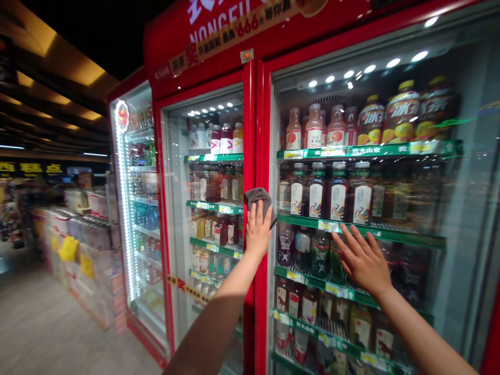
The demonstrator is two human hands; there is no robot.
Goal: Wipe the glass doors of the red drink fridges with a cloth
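My left hand (257, 229) presses a grey cloth (258, 199) flat against the red frame (254, 135) between the two glass doors of a drinks cooler. The cloth sticks out above my fingers. My right hand (361, 259) lies flat with fingers spread on the right glass door (449, 271), at the height of the third shelf. Behind the glass stand rows of bottles (330, 195) on green-edged shelves (363, 151).
The left glass door (177, 219) shows more bottles. A second lit cooler (136, 198) stands further left. Stacked boxed goods (84, 250) line the aisle on the left, with tiled floor (42, 328) before them.
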